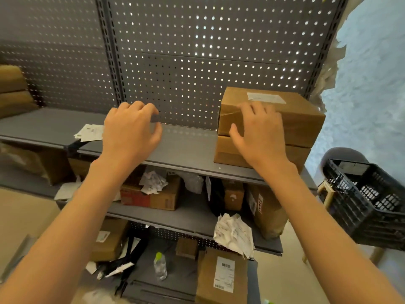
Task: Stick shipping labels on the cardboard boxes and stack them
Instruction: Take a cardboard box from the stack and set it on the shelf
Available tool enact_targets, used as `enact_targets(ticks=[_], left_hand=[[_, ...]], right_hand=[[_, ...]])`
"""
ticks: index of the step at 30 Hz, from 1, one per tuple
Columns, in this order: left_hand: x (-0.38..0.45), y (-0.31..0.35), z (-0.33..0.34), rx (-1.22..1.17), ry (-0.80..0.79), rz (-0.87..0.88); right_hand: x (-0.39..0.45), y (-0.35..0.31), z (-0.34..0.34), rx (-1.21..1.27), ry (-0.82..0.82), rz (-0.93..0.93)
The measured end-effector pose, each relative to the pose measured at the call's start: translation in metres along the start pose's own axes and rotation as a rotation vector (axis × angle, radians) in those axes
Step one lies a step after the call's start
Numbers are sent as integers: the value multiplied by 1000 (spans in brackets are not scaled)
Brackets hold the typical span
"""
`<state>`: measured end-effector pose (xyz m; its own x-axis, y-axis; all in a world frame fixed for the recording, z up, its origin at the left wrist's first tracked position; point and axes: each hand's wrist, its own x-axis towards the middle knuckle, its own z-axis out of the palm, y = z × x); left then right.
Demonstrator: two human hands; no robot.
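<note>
Two brown cardboard boxes are stacked on the grey top shelf [179,148] at the right. The upper box [302,119] carries a white shipping label [266,98] on its top face; the lower box [225,152] sits under it. My right hand [258,132] hovers at the front face of the upper box with relaxed fingers; whether it touches the box I cannot tell. My left hand [131,128] hangs over the bare shelf to the left of the stack, fingers loosely curled, holding nothing. A few loose white labels [89,132] lie on the shelf left of that hand.
A perforated grey back panel [197,62] rises behind the shelf. Lower shelves hold more boxes [164,198], crumpled label paper [234,233], a labelled box [221,275] and a plastic bottle [160,266]. A black crate [368,202] stands at the right. Brown boxes [13,91] sit far left.
</note>
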<state>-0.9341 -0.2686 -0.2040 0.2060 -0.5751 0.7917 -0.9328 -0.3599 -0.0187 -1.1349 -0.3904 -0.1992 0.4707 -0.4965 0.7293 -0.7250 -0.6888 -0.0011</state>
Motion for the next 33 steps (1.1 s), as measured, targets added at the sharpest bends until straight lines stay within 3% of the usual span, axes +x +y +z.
enact_targets(ticks=[14, 24, 33], left_hand=[[-43, -196, -49, 185, 1, -199], [-70, -354, -83, 302, -6, -281], [-94, -457, -91, 413, -11, -357]], right_hand=[[55, -215, 59, 162, 82, -223], [89, -396, 100, 320, 80, -325], [106, -507, 136, 425, 17, -408]])
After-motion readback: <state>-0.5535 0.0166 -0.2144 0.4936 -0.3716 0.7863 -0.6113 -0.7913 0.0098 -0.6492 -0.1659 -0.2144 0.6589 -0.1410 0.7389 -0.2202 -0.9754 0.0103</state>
